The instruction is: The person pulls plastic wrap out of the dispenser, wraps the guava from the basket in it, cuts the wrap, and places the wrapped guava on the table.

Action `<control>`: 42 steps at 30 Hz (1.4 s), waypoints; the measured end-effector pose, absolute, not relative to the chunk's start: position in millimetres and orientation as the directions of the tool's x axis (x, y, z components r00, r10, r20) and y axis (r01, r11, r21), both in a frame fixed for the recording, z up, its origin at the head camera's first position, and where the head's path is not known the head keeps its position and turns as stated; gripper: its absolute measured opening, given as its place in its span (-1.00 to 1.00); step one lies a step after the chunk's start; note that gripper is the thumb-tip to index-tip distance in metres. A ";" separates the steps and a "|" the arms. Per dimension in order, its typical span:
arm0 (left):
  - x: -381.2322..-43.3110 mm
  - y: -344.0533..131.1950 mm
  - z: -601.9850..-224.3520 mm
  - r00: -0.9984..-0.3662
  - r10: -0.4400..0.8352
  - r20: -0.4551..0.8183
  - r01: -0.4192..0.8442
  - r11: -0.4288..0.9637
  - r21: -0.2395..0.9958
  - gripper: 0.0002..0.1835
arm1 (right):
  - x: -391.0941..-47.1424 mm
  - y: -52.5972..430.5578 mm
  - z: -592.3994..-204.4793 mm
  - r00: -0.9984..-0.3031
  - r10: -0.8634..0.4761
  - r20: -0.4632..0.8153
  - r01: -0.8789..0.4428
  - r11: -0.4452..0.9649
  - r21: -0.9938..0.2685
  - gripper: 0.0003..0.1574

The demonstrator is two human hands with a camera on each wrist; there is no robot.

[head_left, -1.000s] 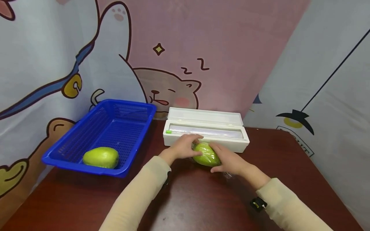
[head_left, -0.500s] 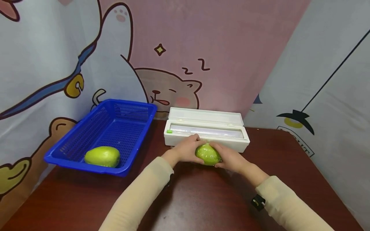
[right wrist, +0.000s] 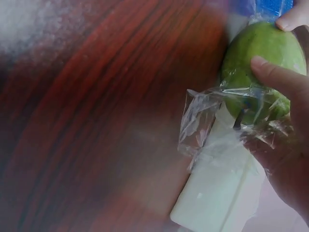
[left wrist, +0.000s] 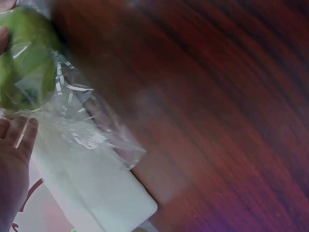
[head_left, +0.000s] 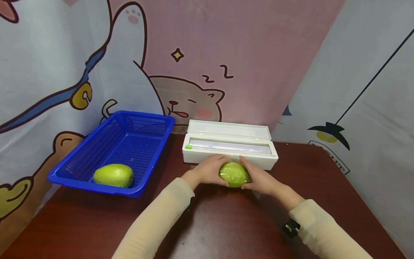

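Between both hands, a green oval fruit [head_left: 234, 175] lies wrapped in clear cling film. My left hand [head_left: 211, 171] holds its left side, fingers behind and thumb at the front. On the other side my right hand [head_left: 260, 181] grips it, with a thumb [right wrist: 275, 75] across the skin in the right wrist view. A loose flap of cling film [left wrist: 96, 130] sticks out from the fruit's end in the left wrist view, and crumpled film [right wrist: 198, 121] shows at the stem end in the right wrist view. The fruit's far side and underside are hidden.
Just behind the hands stands a white cling film box [head_left: 200, 155], its lid [head_left: 229, 130] raised and a roll [head_left: 229, 146] inside. At left, a blue basket [head_left: 155, 158] holds another green fruit [head_left: 113, 175]. A brown table [head_left: 207, 230] meets a cartoon-patterned cloth backdrop [head_left: 275, 64].
Both hands have moved in closer round the wrapped fruit and now hold it at its two ends. The fruit has shifted slightly to the right. Box and basket stay put.
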State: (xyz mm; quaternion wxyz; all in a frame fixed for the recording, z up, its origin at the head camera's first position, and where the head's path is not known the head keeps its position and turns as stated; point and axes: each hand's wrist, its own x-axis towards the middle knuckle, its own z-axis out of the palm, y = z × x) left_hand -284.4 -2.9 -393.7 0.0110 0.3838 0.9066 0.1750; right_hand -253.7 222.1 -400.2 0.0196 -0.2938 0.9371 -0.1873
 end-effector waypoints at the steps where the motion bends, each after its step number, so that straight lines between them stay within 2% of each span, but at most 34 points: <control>1: -283.8 -2.7 -393.6 -0.706 0.699 0.112 0.691 0.646 0.323 -0.20 | -253.3 223.0 -400.6 -0.825 -0.561 0.073 -0.544 0.752 -0.373 0.24; 5: -281.3 -3.7 -392.3 -0.715 0.691 0.103 0.681 0.656 0.327 -0.21 | -250.3 229.3 -401.3 -0.834 -0.550 0.047 -0.519 0.750 -0.410 0.30; 8: -280.0 -5.7 -392.2 -0.723 0.684 0.097 0.670 0.659 0.340 -0.21 | -245.8 239.2 -399.4 -0.870 -0.493 -0.009 -0.447 0.797 -0.407 0.39; 11: -279.8 -8.0 -392.9 -0.730 0.677 0.091 0.660 0.664 0.352 -0.20 | -239.8 252.3 -396.6 -0.912 -0.398 -0.100 -0.344 0.873 -0.346 0.45; 13: -280.2 -9.3 -393.3 -0.735 0.673 0.085 0.655 0.671 0.348 -0.19 | -236.5 259.6 -396.2 -0.930 -0.334 -0.154 -0.286 0.920 -0.269 0.39; 15: -280.8 -9.9 -394.1 -0.737 0.671 0.085 0.654 0.674 0.345 -0.19 | -234.5 264.4 -398.0 -0.941 -0.283 -0.187 -0.246 0.949 -0.196 0.19; 18: -281.7 -9.2 -395.1 -0.733 0.675 0.083 0.659 0.674 0.334 -0.20 | -233.9 266.9 -403.0 -0.958 -0.215 -0.188 -0.185 0.968 -0.168 -0.31; 20: -281.9 -7.9 -395.6 -0.726 0.682 0.082 0.665 0.668 0.335 -0.21 | -234.6 266.7 -406.8 -0.967 -0.182 -0.179 -0.138 0.963 -0.232 -0.61; 22: -281.5 -6.6 -395.7 -0.722 0.687 0.076 0.666 0.662 0.343 -0.23 | -236.1 265.3 -409.6 -0.973 -0.154 -0.171 -0.085 0.931 -0.356 -0.68; 27: -281.1 -3.9 -394.8 -0.718 0.693 0.065 0.659 0.647 0.384 -0.25 | -240.6 258.0 -409.4 -0.973 -0.131 -0.188 0.041 0.707 -0.706 -0.55; 29: -281.1 -2.8 -393.9 -0.722 0.690 0.060 0.652 0.647 0.395 -0.25 | -241.5 253.8 -406.7 -0.971 -0.124 -0.203 0.091 0.596 -0.798 -0.49; 32: -280.7 -1.6 -393.2 -0.730 0.682 0.050 0.639 0.653 0.406 -0.25 | -240.1 245.4 -400.8 -0.972 -0.139 -0.189 0.100 0.485 -0.869 -0.42; 34: -280.4 -1.3 -392.8 -0.735 0.677 0.042 0.631 0.659 0.410 -0.25 | -237.9 239.3 -397.8 -0.977 -0.144 -0.155 0.062 0.505 -0.861 -0.41; 37: -280.1 -1.7 -392.4 -0.745 0.667 0.025 0.612 0.667 0.425 -0.27 | -232.9 229.8 -395.4 -0.966 -0.239 -0.099 -0.071 0.611 -0.788 -0.31; 39: -280.1 -1.9 -391.9 -0.751 0.660 0.016 0.600 0.673 0.431 -0.28 | -230.6 224.7 -397.2 -0.944 -0.325 -0.058 -0.191 0.681 -0.707 -0.15; 42: -280.0 -1.4 -391.4 -0.749 0.662 0.022 0.608 0.674 0.420 -0.29 | -230.0 218.8 -403.2 -0.898 -0.441 0.001 -0.348 0.706 -0.617 0.13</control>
